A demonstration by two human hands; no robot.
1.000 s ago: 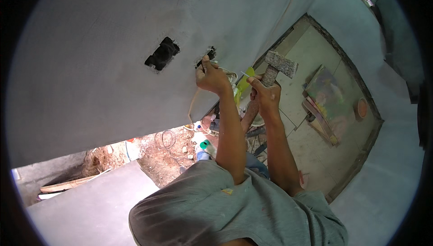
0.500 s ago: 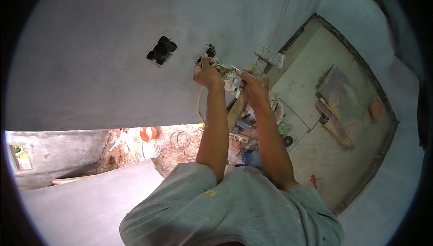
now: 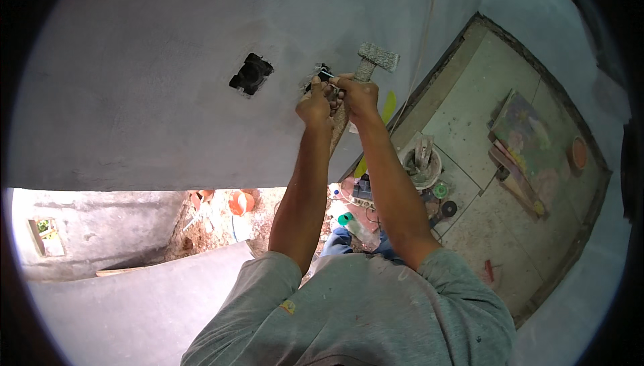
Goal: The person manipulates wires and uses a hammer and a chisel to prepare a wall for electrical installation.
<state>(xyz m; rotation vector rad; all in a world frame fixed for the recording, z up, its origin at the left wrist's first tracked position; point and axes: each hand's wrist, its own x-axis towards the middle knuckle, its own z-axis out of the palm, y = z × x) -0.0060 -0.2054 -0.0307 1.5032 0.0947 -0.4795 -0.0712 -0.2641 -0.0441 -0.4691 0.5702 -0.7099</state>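
Note:
My left hand (image 3: 312, 104) is closed at the right black recessed box (image 3: 324, 71) in the grey wall; what its fingers hold is too small to make out. Beside it, nearly touching, my right hand (image 3: 360, 101) grips a grey-speckled hammer (image 3: 378, 56), head up, handle slanting down between my forearms, along with a thin white rod (image 3: 328, 74) pointing toward that box. The left black recessed box (image 3: 251, 73) sits in the same wall. A yellow-green strip (image 3: 389, 106) shows behind my right wrist.
Below are a white bucket (image 3: 429, 178) with tools, green and black round items, cables and debris. A paint-smeared board (image 3: 520, 128), planks and a terracotta pot (image 3: 577, 153) lie on the tiled floor (image 3: 469, 91). An orange bucket (image 3: 241, 202) shows through the lower-left opening.
My right hand has moved up and left with the hammer and rod, up to my left hand at the right box. My left hand stays at that box, and my view has shifted slightly.

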